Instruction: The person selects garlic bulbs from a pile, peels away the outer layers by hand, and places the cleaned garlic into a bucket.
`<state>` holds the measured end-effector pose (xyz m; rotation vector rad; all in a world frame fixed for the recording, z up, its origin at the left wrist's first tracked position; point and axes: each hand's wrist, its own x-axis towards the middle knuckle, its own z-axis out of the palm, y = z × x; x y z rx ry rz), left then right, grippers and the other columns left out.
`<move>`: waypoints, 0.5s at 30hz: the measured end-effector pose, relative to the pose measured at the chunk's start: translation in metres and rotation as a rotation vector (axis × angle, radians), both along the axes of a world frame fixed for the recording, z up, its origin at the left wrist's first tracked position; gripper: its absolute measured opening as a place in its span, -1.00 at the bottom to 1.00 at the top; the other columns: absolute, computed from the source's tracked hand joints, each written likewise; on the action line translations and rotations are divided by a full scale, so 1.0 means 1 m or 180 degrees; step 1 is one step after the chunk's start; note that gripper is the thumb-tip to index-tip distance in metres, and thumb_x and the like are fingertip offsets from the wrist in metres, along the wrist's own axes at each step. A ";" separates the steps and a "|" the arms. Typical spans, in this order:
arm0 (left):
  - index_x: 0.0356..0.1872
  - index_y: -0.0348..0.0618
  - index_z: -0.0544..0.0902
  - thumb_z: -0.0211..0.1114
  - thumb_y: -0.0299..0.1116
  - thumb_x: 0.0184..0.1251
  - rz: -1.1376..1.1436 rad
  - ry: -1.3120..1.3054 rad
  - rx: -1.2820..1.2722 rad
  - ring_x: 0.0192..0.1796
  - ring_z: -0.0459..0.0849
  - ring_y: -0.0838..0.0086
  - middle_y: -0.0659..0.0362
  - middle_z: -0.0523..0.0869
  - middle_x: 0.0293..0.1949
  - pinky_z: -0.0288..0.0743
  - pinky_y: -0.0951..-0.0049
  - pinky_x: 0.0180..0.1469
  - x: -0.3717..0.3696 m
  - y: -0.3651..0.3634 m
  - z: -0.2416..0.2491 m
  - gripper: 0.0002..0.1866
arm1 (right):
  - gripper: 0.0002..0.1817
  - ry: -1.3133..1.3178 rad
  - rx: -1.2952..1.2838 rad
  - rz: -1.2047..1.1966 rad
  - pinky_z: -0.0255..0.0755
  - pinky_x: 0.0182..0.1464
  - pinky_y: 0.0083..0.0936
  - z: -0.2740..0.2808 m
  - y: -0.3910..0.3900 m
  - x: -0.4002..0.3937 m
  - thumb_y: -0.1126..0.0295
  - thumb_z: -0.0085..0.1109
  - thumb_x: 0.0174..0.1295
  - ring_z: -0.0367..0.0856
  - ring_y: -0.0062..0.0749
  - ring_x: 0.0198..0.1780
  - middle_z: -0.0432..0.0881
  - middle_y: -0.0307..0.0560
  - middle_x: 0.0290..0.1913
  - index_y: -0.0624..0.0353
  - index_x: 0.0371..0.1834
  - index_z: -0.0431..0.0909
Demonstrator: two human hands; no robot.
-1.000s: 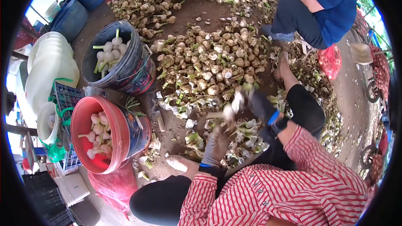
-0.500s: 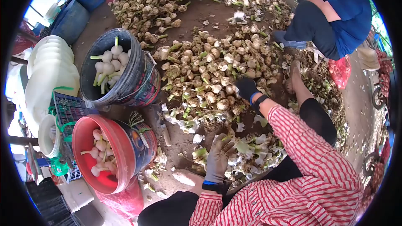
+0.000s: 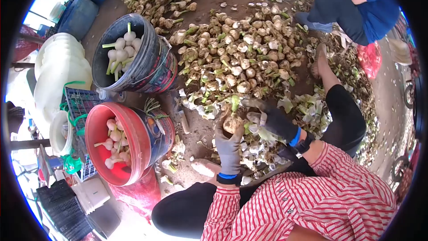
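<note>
My left hand [image 3: 228, 151], in a grey glove, is closed round a garlic bulb [image 3: 233, 123] with dirty outer skin. The bulb's green stem stump [image 3: 235, 103] points up, away from me. Just to the right is my right hand [image 3: 277, 122] in a dark glove, thumb and forefinger apart, fingertips close to the stem and the bulb's side. Beyond both hands lies a heap of unpeeled garlic bulbs [image 3: 249, 47]. Peeled-off skins [image 3: 256, 151] are scattered on the ground beneath my hands.
To the left, a red bucket [image 3: 104, 111] and a black bucket [image 3: 100, 69] hold cleaned white bulbs. A wooden-handled tool [image 3: 183, 122] lies beside them. Another person [image 3: 352, 11] sits at the upper right, near a red mesh bag [image 3: 369, 60]. A plastic crate [image 3: 82, 102] stands far left.
My right hand has come back from the heap toward my left hand. A garlic bulb is now in my left hand, which was empty before. The view has shifted slightly.
</note>
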<state>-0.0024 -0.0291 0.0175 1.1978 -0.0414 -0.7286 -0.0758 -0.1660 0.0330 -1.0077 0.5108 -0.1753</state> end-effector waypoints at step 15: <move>0.08 -0.32 0.41 0.41 -0.34 -0.01 -0.0534 0.0225 -0.0505 -0.07 0.56 0.40 0.08 0.55 -0.06 0.44 0.48 0.01 -0.016 0.025 0.019 -0.40 | -0.87 0.0236 -0.2507 0.1094 0.36 -0.33 -0.54 -0.002 -0.013 -0.020 0.54 0.05 0.05 0.42 -0.55 -0.40 0.50 -0.15 -0.45 0.28 -0.31 0.47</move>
